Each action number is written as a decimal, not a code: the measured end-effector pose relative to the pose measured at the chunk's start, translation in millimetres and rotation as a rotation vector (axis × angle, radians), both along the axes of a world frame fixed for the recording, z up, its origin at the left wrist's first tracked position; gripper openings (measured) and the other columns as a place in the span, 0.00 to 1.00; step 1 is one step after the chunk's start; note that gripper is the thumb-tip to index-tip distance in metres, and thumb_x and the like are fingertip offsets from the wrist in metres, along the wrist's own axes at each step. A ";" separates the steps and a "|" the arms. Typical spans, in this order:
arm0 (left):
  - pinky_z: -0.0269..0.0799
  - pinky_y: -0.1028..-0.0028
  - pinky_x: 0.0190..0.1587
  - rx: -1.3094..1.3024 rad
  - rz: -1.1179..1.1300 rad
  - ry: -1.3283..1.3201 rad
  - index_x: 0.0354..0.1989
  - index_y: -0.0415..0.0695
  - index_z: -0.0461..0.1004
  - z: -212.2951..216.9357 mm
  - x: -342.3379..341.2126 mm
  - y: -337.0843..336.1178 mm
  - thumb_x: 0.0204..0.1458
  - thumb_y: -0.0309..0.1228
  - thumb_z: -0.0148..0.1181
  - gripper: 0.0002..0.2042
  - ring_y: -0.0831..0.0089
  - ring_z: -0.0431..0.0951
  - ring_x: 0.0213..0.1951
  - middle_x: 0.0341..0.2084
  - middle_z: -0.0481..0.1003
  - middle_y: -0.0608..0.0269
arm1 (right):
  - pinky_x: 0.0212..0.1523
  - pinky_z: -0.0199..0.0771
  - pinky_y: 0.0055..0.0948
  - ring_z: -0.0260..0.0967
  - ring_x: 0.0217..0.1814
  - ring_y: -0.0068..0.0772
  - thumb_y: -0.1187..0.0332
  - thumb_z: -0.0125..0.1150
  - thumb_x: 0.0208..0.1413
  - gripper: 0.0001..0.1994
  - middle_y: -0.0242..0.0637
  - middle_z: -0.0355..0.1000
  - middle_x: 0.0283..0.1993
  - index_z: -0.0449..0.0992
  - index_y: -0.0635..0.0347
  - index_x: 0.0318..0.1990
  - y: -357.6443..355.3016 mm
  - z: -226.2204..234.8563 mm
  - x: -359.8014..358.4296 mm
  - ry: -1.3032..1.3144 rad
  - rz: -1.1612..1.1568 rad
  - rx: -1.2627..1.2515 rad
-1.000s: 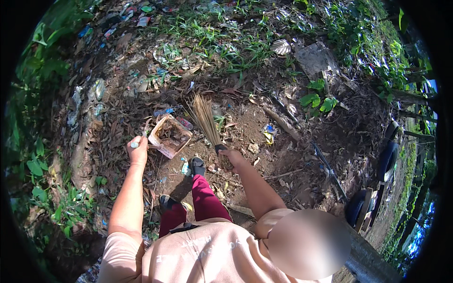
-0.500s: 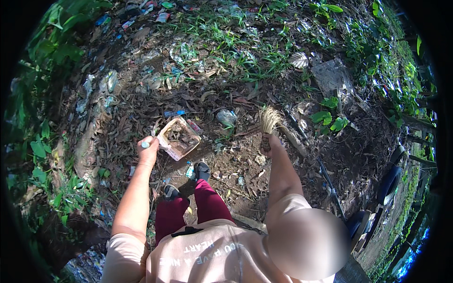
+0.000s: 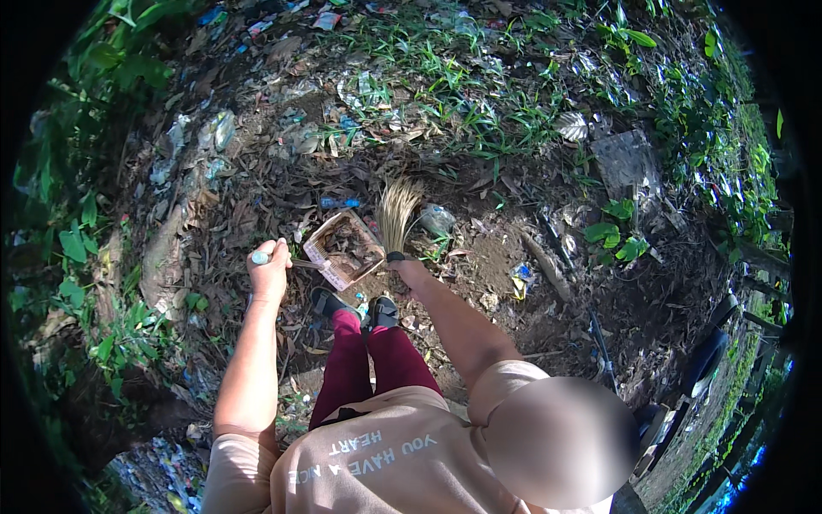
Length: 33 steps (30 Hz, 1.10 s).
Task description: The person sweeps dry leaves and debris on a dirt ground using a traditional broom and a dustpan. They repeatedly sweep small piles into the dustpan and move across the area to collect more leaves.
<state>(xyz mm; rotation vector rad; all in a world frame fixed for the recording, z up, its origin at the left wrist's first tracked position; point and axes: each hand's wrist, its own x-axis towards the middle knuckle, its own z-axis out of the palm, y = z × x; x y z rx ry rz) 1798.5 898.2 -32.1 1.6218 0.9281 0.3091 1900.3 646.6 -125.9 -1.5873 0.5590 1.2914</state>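
Head view, looking straight down: a square, pale woven dustpan (image 3: 343,249) heaped with brown leaf litter is seen on the bare earth, and everything is placed from it. Just left of the dustpan, the left hand (image 3: 269,271) is closed in a full fist around the dustpan's thin handle (image 3: 295,262), whose blue-grey end is seen poking out above the knuckles. Just right of the dustpan, the right hand (image 3: 408,271) is wrapped shut around the bound neck of a short, straw-coloured bundle broom (image 3: 397,212); the bristles are fanned upward and away from the body, their tips lying beside the dustpan's far right corner. Whether the bristles touch the dustpan's rim cannot be told.

Directly below the dustpan, two dark sandalled feet (image 3: 353,307) are planted close together, with maroon trouser legs (image 3: 370,370) running down from them. Past the broom, to the right of the dustpan, a crumpled clear plastic bottle (image 3: 437,220) is lying on the soil. Just above the dustpan, a small blue scrap of litter (image 3: 340,203) is seen among dead leaves. Well above the dustpan, green grass (image 3: 462,103) is spread across the ground, strewn with more scattered wrappers. Far off to the upper right, a flat grey slab (image 3: 628,159) is lying.
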 end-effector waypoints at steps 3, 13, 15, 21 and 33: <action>0.61 0.79 0.20 -0.045 -0.009 -0.020 0.15 0.38 0.65 7.8 -7.0 17.2 0.51 0.27 0.52 0.13 0.82 0.65 0.15 0.10 0.66 0.68 | 0.13 0.64 0.34 0.64 0.19 0.32 0.65 0.56 0.46 0.08 0.35 0.65 0.22 0.67 0.55 0.31 44.5 -0.8 -0.3 0.160 -0.004 0.129; 0.55 0.81 0.19 0.013 0.152 -0.065 0.16 0.42 0.66 42.7 -9.1 68.8 0.52 0.31 0.52 0.13 0.84 0.62 0.15 0.11 0.66 0.70 | 0.16 0.65 0.29 0.68 0.24 0.30 0.66 0.54 0.48 0.15 0.35 0.68 0.28 0.66 0.56 0.44 61.4 56.1 33.8 0.033 0.076 0.364; 0.56 0.82 0.19 0.025 0.211 -0.066 0.17 0.43 0.66 52.3 -12.1 78.1 0.52 0.31 0.52 0.12 0.84 0.62 0.15 0.11 0.66 0.71 | 0.15 0.66 0.28 0.69 0.25 0.31 0.68 0.54 0.48 0.19 0.37 0.69 0.31 0.64 0.58 0.50 28.2 71.6 48.2 -0.078 0.057 0.376; 0.56 0.82 0.20 0.007 0.385 -0.156 0.15 0.43 0.64 73.6 -26.6 105.8 0.52 0.29 0.52 0.14 0.82 0.62 0.17 0.12 0.64 0.69 | 0.14 0.66 0.30 0.67 0.20 0.30 0.66 0.54 0.49 0.14 0.36 0.67 0.25 0.66 0.59 0.43 -54.1 57.0 98.6 -0.237 -0.165 0.117; 0.59 0.76 0.30 0.195 0.563 -0.191 0.14 0.41 0.64 58.8 -80.3 110.0 0.51 0.29 0.51 0.14 0.78 0.66 0.23 0.14 0.67 0.66 | 0.18 0.65 0.31 0.66 0.21 0.30 0.63 0.55 0.47 0.11 0.33 0.67 0.25 0.68 0.53 0.39 65.7 0.4 52.7 0.110 0.068 0.104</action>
